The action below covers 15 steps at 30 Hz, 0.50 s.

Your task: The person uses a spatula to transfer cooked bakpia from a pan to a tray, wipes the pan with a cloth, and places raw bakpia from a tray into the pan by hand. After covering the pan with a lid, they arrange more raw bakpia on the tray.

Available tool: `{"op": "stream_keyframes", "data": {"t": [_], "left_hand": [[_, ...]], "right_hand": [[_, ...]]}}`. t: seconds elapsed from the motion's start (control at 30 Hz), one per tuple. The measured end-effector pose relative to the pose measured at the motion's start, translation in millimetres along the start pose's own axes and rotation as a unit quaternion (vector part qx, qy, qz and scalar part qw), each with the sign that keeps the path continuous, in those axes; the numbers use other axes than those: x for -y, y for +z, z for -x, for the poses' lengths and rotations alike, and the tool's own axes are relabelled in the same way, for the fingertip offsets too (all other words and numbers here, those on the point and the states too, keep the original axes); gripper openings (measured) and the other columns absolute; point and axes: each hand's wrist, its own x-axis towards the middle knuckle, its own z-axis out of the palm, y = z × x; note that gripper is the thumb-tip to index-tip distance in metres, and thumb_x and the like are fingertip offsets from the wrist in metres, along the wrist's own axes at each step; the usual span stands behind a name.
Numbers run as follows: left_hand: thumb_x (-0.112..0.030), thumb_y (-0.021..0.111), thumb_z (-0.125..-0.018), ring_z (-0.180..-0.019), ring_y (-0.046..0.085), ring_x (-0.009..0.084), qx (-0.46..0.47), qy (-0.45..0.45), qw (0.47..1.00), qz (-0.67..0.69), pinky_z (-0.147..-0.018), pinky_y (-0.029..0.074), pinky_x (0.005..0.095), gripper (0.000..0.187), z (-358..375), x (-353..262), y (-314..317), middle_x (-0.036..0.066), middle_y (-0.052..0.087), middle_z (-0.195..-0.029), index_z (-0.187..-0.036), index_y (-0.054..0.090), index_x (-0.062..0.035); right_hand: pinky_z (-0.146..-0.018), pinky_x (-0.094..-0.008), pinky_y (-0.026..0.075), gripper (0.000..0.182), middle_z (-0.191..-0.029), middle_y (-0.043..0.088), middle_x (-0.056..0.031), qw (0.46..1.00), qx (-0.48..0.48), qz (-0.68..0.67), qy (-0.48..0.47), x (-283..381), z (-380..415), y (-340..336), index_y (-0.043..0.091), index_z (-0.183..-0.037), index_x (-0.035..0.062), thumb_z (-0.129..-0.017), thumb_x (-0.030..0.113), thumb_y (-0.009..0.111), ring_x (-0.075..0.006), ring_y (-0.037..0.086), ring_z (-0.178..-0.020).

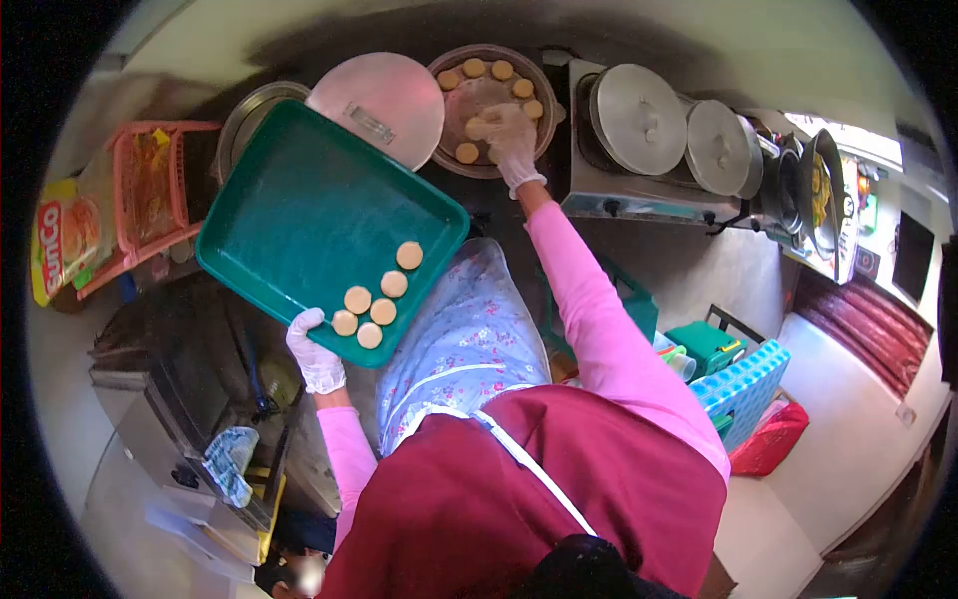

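My left hand (315,357), in a clear plastic glove, grips the near rim of a green rectangular tray (289,210), thumb on top. Several flat round tan dough discs (383,311) lie in the tray's near right corner. My right hand (509,145), also gloved, reaches into a wide round pan (441,150) with a perforated-looking base. Its fingers are closed at a tan disc (474,129), which they partly cover. More discs (501,70) sit around the pan's inner edge, spaced apart, with another (466,153) just below my fingers.
A large round metal lid (384,105) lies left of the pan, partly behind the tray. On the right, a stove (639,200) carries lidded pots (639,115) and a wok (823,195). A pink basket (150,195) stands far left; a green crate (629,299) is below the stove.
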Motion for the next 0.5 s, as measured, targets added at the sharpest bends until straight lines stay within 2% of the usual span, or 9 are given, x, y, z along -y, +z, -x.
{"op": "stream_keyframes", "data": {"t": [0.03, 0.13, 0.23, 0.37, 0.47, 0.5], "left_hand": [[-0.007, 0.059, -0.067, -0.104, 0.065, 0.0333, -0.006, 0.003, 1.0, -0.002, -0.096, 0.053, 0.045, 0.054, -3.9, 3.1, -5.2, 0.015, 0.064, -0.115, -0.12, 0.056, 0.0024], [-0.007, 0.059, -0.068, -0.102, 0.065, 0.0333, -0.02, 0.012, 1.0, -0.016, -0.096, 0.053, 0.0445, 0.053, -6.9, 6.0, -8.5, 0.015, 0.065, -0.115, -0.12, 0.057, 0.0035], [-0.008, 0.06, -0.069, -0.101, 0.066, 0.0329, -0.016, 0.026, 0.999, -0.037, -0.095, 0.053, 0.044, 0.053, -4.6, 3.6, -2.5, 0.015, 0.065, -0.115, -0.12, 0.058, 0.0042], [-0.009, 0.061, -0.069, -0.101, 0.066, 0.0328, -0.03, 0.027, 0.998, -0.048, -0.095, 0.054, 0.0439, 0.054, -4.9, 2.0, -4.0, 0.016, 0.065, -0.115, -0.121, 0.057, 0.004], [-0.009, 0.061, -0.069, -0.102, 0.066, 0.0325, -0.042, 0.032, 0.997, -0.053, -0.095, 0.054, 0.0438, 0.055, -4.1, 5.5, -11.1, 0.015, 0.065, -0.115, -0.122, 0.057, 0.004], [-0.009, 0.061, -0.069, -0.102, 0.066, 0.0326, -0.04, 0.032, 0.997, -0.049, -0.095, 0.054, 0.0439, 0.055, -6.3, 5.6, -13.4, 0.016, 0.065, -0.116, -0.123, 0.056, 0.0041]], "right_hand": [[-0.086, -0.0433, 0.052, 0.029, -0.1, 0.07, -0.0132, 0.998, 0.017, 0.043, -0.035, -14.4, 0.0, 12.1, 0.073, -0.093, 0.0086, -0.071, 0.029, 0.076, -0.0341, 0.067, -0.094], [-0.081, -0.047, 0.053, 0.028, -0.095, 0.071, -0.0181, 0.968, 0.065, 0.165, -0.177, -36.1, 3.8, 49.5, 0.074, -0.102, 0.0115, -0.078, 0.024, 0.068, -0.0364, 0.068, -0.09], [-0.081, -0.0475, 0.052, 0.025, -0.096, 0.07, -0.0181, 0.965, 0.146, 0.192, -0.102, 13.8, 10.6, 41.1, 0.075, -0.101, 0.0165, -0.08, 0.023, 0.064, -0.0375, 0.066, -0.091], [-0.081, -0.0462, 0.051, 0.029, -0.095, 0.07, -0.016, 0.986, -0.04, 0.098, -0.128, -0.9, 14.7, 59.3, 0.075, -0.102, 0.0124, -0.079, 0.028, 0.069, -0.0358, 0.067, -0.091], [-0.081, -0.0458, 0.051, 0.03, -0.096, 0.071, -0.0153, 0.996, -0.015, 0.005, 0.082, 14.9, 9.7, 32.2, 0.074, -0.097, 0.0096, -0.077, 0.031, 0.072, -0.0356, 0.067, -0.091], [-0.08, -0.0457, 0.051, 0.029, -0.095, 0.071, -0.0152, 0.998, 0.003, 0.017, 0.065, 9.4, 9.9, 36.3, 0.073, -0.095, 0.0092, -0.076, 0.031, 0.072, -0.0357, 0.067, -0.09]]}}
